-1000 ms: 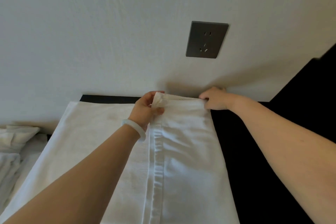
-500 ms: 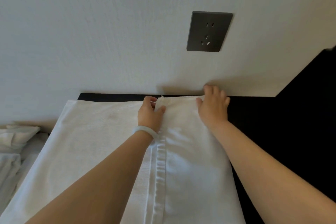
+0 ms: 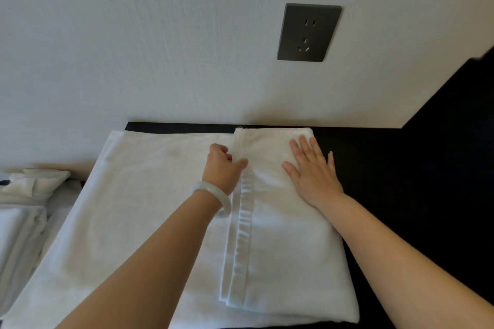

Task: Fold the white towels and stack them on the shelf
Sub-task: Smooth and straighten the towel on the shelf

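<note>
Right hand [image 3: 312, 173] has left the far corner and now lies flat.
The towel [image 3: 288, 262] rests on the black tabletop [image 3: 401, 168], right flap folded over. Left hand [image 3: 223, 168] has its grip curled at the hem [image 3: 244, 222]; whether it pinches I cannot tell. Right grip is wide and pressing, so I judge the fold set.

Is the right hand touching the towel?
Touching. The head view shows the right hand lying flat, fingers spread, on the folded towel.

White wall [image 3: 133, 35] — dark grey socket [image 3: 309, 32]; black surface [image 3: 401, 168] below.
</note>
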Motion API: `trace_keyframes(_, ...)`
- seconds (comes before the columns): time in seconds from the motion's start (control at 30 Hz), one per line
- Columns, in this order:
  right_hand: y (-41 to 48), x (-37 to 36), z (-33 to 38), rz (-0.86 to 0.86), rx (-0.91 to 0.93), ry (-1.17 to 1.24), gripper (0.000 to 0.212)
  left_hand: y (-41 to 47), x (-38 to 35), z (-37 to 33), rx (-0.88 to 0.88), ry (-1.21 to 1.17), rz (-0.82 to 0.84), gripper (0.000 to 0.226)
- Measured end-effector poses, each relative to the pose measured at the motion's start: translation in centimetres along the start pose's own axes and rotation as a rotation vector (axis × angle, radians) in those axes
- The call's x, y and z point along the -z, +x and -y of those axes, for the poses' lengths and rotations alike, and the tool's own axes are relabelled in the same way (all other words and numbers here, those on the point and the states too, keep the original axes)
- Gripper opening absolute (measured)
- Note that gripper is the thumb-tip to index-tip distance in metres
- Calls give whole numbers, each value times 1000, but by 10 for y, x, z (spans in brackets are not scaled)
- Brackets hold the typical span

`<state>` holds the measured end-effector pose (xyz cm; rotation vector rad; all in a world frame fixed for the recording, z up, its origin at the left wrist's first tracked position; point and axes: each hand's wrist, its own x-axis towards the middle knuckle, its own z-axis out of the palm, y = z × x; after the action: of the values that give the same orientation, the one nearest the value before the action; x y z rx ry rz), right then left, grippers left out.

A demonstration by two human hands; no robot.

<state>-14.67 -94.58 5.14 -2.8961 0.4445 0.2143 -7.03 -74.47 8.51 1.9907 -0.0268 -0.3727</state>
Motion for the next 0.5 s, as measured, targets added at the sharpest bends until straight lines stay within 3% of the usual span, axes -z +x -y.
trace_keyframes(0.07,-6,13,7,12,-20,64,67,-28,7,6,37,44,43,47)
trace_keyframes(0.23,-81,19,7,-236,-44,132,82,-92,22,25,97,170,152,35)
trace_keyframes(0.37,-137,-20,7,-96,-26,38,72,-131,21,43,199,230,294,27)
trace_keyframes(0.5,-142,-30,3,-71,23,99,66,-147,18,47,154,281,260,17)
